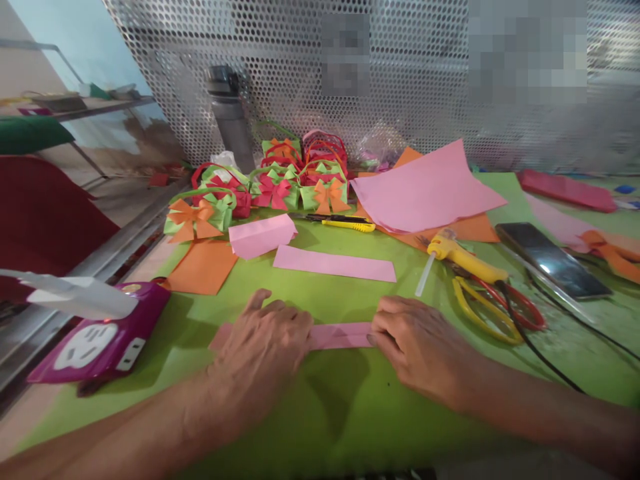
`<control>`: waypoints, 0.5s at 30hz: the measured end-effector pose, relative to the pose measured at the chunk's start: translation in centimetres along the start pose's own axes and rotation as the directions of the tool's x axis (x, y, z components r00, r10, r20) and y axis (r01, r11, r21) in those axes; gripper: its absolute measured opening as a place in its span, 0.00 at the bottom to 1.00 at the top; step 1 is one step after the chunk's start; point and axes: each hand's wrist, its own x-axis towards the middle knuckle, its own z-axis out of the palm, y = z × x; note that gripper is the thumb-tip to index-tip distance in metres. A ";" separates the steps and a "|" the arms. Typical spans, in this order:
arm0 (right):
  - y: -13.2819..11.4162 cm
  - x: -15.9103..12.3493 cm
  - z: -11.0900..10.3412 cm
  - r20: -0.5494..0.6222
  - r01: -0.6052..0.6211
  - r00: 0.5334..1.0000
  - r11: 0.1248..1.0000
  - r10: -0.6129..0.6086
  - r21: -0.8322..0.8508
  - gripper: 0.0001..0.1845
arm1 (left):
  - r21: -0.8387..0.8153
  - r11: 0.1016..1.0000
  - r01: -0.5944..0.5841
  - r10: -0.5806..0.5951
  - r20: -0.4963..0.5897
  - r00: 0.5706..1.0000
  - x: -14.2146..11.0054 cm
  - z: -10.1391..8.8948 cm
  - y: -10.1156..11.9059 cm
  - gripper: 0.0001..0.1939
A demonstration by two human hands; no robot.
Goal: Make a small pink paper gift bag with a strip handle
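A narrow pink paper strip [340, 336] lies flat on the green table, with a crease line along it. My left hand [273, 333] is closed over its left part, fingers curled down and the thumb sticking up. At the strip's right end, my right hand [417, 343] is closed, its thumb and fingers on the paper. Both hands cover parts of the strip. Just beyond them lie a wider pink paper strip [335, 263] and a folded pink paper piece [263, 236].
Several small paper bags with bows [274, 190] stand at the back, near a grey bottle [231, 127]. On the right are a yellow glue gun [467, 259], scissors [485, 313] and a phone [553, 259]. A purple power strip [145, 310] sits left; a cutter [347, 225] lies behind.
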 end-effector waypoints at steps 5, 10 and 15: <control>-0.1 -0.1 -0.1 -0.006 0.004 1.000 1.000 -0.004 -0.006 0.11 | -0.004 1.000 0.006 -0.006 -0.009 1.000 -0.1 0.2 -0.1 0.10; -0.2 -0.2 -0.2 -0.019 0.008 1.000 1.000 -0.008 0.004 0.12 | -0.011 1.000 -0.002 0.002 -0.026 1.000 -0.1 0.4 -0.1 0.10; -0.2 0.0 -0.2 -0.014 0.022 1.000 1.000 -0.022 0.001 0.11 | -0.010 1.000 -0.006 0.006 -0.028 1.000 -0.2 0.4 -0.1 0.10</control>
